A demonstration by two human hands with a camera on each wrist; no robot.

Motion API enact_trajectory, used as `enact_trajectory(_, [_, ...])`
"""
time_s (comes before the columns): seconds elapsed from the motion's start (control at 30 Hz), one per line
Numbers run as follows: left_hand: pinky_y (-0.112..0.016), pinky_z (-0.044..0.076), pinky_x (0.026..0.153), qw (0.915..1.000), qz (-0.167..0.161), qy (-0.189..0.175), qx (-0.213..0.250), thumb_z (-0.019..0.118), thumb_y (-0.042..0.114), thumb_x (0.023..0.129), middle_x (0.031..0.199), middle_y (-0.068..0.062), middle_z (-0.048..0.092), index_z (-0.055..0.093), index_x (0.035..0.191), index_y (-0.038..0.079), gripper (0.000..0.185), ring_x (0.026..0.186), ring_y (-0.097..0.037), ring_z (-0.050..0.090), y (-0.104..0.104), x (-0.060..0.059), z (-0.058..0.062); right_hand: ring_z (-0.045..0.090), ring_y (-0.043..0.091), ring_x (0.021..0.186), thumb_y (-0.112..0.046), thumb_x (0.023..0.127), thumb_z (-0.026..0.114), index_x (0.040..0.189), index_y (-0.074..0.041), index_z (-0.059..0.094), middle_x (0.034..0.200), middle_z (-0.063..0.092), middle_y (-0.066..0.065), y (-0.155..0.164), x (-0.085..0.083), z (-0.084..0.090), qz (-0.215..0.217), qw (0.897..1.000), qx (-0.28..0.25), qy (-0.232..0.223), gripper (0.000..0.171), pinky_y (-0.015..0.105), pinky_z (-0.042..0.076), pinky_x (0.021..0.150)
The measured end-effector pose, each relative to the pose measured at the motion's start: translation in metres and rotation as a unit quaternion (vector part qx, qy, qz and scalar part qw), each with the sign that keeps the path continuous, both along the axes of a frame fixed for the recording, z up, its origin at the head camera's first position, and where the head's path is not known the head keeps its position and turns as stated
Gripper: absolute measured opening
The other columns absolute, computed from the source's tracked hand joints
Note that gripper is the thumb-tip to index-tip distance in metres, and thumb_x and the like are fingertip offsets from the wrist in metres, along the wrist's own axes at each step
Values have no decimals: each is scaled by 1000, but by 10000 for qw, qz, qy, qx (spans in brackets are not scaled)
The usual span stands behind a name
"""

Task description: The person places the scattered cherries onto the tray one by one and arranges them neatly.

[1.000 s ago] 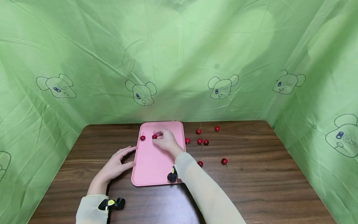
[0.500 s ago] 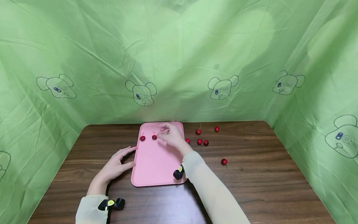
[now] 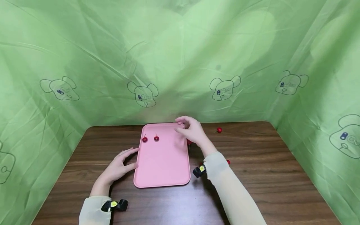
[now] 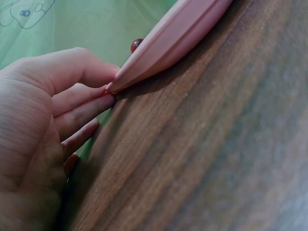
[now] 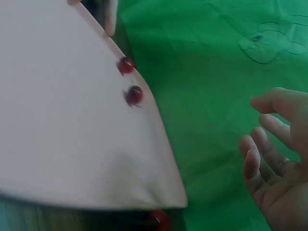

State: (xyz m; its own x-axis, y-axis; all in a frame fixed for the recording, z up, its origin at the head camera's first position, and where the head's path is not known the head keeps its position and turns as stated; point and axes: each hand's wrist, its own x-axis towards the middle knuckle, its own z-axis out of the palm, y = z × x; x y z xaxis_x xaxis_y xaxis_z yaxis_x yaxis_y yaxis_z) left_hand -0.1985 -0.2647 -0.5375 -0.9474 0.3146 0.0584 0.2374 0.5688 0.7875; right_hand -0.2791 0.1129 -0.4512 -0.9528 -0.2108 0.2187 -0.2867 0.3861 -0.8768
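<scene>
The person's left hand lies flat on the wooden table, fingers straight and a little spread, their tips touching the near-left edge of the pink tray; the left wrist view shows the fingertips pressed against the tray's rim, with nothing gripped. The right hand hangs in the air above the tray's far right corner, its fingers loosely bent and parted, and it holds nothing; in the right wrist view the fingers are relaxed and apart, with the green cloth behind them. Two cherries sit side by side on the tray, to the left of the right hand and beyond the left hand's fingertips, each with its stem pointing up; the right wrist camera shows the same pair close to the tray's edge. Just below the right hand, one cherry peeks out beside the tray's right rim. Another cherry lies on the table to the right of that hand, near the green backdrop, and a further one shows just beside the right forearm's sleeve. A small black and yellow clip sits at the right cuff.
</scene>
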Motion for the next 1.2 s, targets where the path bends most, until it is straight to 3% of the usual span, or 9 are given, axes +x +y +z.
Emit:
enact_trajectory(0.43, [-75,27,120,9999,-29,107,29,85,23,96,165,-30,45,63,155,13,64,155,-54,34,-1,0,-2,74,24,100,-19,96,85,131,-12,76,123,74,11,56,31,19,-140,9991,221,332,37,44,59,86])
enact_trajectory(0.9, [-76,27,120,9999,-31,104,-14,85,25,97,166,-30,45,62,155,13,64,155,-54,34,-1,-1,-4,73,20,98,-17,97,85,126,-15,77,119,73,8,104,57,11,-410,9963,480,591,30,39,60,84])
enact_trajectory(1.2, [-77,26,120,10000,-3,92,-21,85,26,96,165,-30,45,62,155,13,65,155,-55,33,0,-1,-3,72,22,99,-14,98,84,124,-10,77,119,74,14,132,71,2,-625,9941,470,755,28,24,58,81])
